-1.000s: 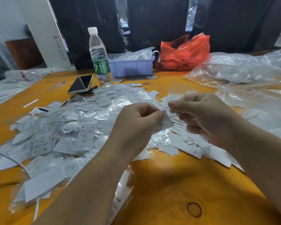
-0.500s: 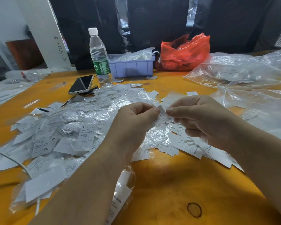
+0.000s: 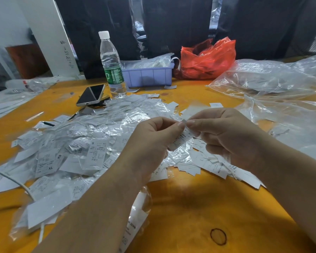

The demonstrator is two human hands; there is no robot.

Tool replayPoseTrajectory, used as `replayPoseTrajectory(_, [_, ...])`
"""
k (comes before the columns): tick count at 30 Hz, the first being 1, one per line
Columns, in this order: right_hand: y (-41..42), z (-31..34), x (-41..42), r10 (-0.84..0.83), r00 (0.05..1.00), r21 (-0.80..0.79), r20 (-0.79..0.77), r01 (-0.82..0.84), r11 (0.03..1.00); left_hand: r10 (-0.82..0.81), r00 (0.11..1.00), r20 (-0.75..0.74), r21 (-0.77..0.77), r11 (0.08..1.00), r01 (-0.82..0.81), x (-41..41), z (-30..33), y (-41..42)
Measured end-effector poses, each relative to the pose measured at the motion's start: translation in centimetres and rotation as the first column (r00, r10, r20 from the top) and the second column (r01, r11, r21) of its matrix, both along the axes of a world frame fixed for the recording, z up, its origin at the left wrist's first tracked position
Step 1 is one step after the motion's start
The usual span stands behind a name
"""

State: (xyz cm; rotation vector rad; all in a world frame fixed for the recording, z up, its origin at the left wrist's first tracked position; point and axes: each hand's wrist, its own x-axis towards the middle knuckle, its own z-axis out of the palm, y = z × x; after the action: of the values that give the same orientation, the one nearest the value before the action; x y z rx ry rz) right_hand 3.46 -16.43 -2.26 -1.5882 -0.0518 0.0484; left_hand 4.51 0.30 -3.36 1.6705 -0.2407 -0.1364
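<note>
Right hand (image 3: 228, 137) (left (image 3: 150, 145) too) on label (image 3: 181, 141)

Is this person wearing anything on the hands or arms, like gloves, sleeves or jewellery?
No. The left hand and the right hand wear no gloves, and no ring, watch or bracelet shows. The left forearm and the right forearm are uncovered, with no sleeve in view. The fingernails that show are short and unpainted.

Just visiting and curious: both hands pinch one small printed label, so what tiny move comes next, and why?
Probably ease the hands apart: the left hand and right hand pinch the label at its top end, fingertips meeting, as if separating layers.
</note>
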Motion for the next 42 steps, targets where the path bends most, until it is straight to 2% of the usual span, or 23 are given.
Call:
replayPoseTrajectory(4, [0.00, 0.22, 0.05, -0.017, 1.000, 0.090, -0.015, 0.018, 0.996, -0.019, 1.000, -0.008, 0.022, 1.000, 0.019, 0.11, -0.11, -0.12])
replayPoseTrajectory(16, [-0.26, 0.41, 0.00, -0.002, 1.000, 0.085, 0.001, 0.002, 0.996, -0.135, 0.988, -0.077, -0.017, 0.991, 0.134, -0.41, 0.55, -0.04])
replayPoseTrajectory(28, [-0.10, 0.48, -0.18, 0.034, 0.999, 0.034, -0.025, -0.033, 0.999, -0.003, 0.997, -0.072, 0.014, 1.000, 0.004, 0.00, 0.45, 0.15])
replayPoseTrajectory(42, [-0.13, 0.23, 0.07, 0.033, 0.999, 0.011, -0.041, -0.032, 0.999, 0.027, 0.997, 0.065, 0.002, 1.000, -0.027, -0.06, 0.31, 0.13])
